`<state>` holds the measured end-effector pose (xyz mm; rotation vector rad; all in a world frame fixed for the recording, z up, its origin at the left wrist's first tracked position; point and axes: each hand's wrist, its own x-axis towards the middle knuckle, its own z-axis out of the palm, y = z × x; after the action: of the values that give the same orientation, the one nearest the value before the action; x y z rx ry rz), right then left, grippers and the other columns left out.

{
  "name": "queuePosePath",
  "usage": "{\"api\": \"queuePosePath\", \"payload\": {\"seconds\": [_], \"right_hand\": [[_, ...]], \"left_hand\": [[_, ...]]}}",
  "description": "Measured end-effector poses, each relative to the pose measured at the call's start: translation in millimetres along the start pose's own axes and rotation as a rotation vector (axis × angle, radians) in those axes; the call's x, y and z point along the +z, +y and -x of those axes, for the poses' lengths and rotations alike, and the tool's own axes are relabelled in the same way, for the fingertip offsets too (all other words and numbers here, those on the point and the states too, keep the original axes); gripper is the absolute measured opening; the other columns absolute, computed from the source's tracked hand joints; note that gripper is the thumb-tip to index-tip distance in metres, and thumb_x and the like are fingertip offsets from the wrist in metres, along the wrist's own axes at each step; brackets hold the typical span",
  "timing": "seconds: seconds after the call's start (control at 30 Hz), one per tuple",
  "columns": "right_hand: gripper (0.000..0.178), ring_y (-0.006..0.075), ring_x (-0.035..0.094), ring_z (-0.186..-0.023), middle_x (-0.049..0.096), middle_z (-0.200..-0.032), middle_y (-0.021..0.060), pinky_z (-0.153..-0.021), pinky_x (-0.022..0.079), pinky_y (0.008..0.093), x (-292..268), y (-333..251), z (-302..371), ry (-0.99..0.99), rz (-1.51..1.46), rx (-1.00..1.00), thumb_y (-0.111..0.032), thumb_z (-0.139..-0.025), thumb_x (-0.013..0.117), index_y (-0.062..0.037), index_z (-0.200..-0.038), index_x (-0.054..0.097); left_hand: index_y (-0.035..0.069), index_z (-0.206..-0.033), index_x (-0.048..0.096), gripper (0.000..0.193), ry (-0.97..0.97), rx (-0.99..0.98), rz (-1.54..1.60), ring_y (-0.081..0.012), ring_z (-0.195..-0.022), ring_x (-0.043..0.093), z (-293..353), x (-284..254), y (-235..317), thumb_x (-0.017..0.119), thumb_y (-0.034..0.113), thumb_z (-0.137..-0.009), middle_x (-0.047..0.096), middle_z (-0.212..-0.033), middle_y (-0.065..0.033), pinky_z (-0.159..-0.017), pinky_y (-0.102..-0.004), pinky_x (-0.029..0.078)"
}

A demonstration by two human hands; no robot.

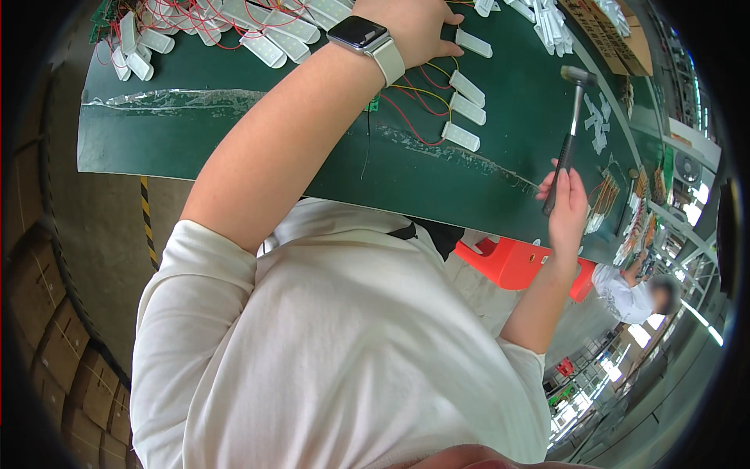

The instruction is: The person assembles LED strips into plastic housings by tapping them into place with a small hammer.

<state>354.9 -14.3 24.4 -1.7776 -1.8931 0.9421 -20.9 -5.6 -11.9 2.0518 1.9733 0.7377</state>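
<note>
My right hand [569, 199] is closed around the black grip of a hammer [566, 148], which stands nearly upright with its metal head at the top. My left hand [418, 30], a watch [359, 34] on its wrist, reaches over the green table at the upper edge. Its visible fingers are spread, beside a white flat plastic piece [474, 43]; part of the hand is cut off by the frame. Several similar white pieces [467, 109] with red and yellow wires lie in a row below it. A small green board [373, 103] shows partly beside my forearm.
A heap of wired white pieces [289, 39] covers the table's far left. White strips [551, 30] and a cardboard box [617, 35] lie at the far right. Clear tape runs along the green tabletop [156, 141]. A red stool [508, 262] and another person [625, 293] are at the right.
</note>
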Motion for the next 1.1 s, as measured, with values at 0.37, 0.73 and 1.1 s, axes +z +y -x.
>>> {"api": "queuePosePath", "payload": {"seconds": [0.37, 0.73, 1.1], "right_hand": [[0.031, 0.0075, 0.051, -0.062, 0.057, -0.076, 0.0007, -0.056, 0.041, 0.0230, 62, -44, 21, 0.189, -0.104, -0.353, -0.019, -0.108, 0.057, 0.0044, -0.126, 0.066], [0.026, 0.0091, 0.050, -0.064, 0.057, -0.075, 0.0040, -0.058, 0.043, 0.0258, 51, -22, 13, 0.238, 0.135, -0.452, -0.010, -0.105, 0.061, 0.0062, -0.125, 0.067], [0.029, 0.0070, 0.050, -0.064, 0.057, -0.074, 0.0025, -0.056, 0.041, 0.0227, 50, -34, 20, 0.260, -0.184, -0.289, -0.010, -0.106, 0.058, 0.0093, -0.126, 0.066]], "left_hand": [[0.018, -0.125, 0.077, 0.049, 0.010, 0.033, -0.021, -0.0381, -0.145, 0.044, 1, -5, 5, 0.077, 0.044, -0.083, 0.059, -0.149, -0.0119, -0.124, -0.0577, 0.024], [0.018, -0.125, 0.077, 0.049, -0.032, 0.005, -0.023, -0.0383, -0.146, 0.043, -6, -1, 1, 0.078, 0.043, -0.083, 0.058, -0.150, -0.0126, -0.125, -0.0581, 0.022], [0.019, -0.125, 0.077, 0.050, -0.020, 0.009, -0.010, -0.0382, -0.146, 0.043, -4, 0, 5, 0.077, 0.045, -0.083, 0.058, -0.150, -0.0117, -0.125, -0.0584, 0.023]]}}
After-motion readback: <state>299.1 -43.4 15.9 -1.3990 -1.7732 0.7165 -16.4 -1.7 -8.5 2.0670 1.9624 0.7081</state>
